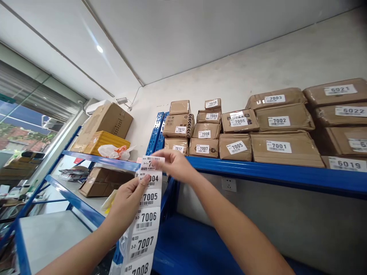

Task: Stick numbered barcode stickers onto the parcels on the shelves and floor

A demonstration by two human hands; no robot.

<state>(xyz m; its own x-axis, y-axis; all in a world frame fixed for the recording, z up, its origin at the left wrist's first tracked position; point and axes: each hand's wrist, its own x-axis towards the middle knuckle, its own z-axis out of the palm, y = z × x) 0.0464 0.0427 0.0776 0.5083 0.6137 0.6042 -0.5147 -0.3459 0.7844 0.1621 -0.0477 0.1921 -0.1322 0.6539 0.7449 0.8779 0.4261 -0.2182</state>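
A long strip of white number labels [148, 216] hangs in front of me, printed with barcodes and numbers such as 7005, 7006 and 7007. My left hand [126, 202] pinches it near the 7004 label, thumb on the printed face. At the strip's top end, the fingers of my right hand [173, 164] are closed on the uppermost label, whose number they partly cover. Beyond my hands, cardboard boxes with similar labels stand stacked on a blue shelf, among them a box marked 7012 [172, 144] and a box marked 7007 [210, 142].
The blue shelf beam [258, 170] runs to the right under more boxes, including one marked 7001 [304, 156]. On the left rack sit a yellow crate [100, 142], a large carton [114, 118] and a white plastic bag [110, 151]. A wall socket [229, 185] shows below the beam.
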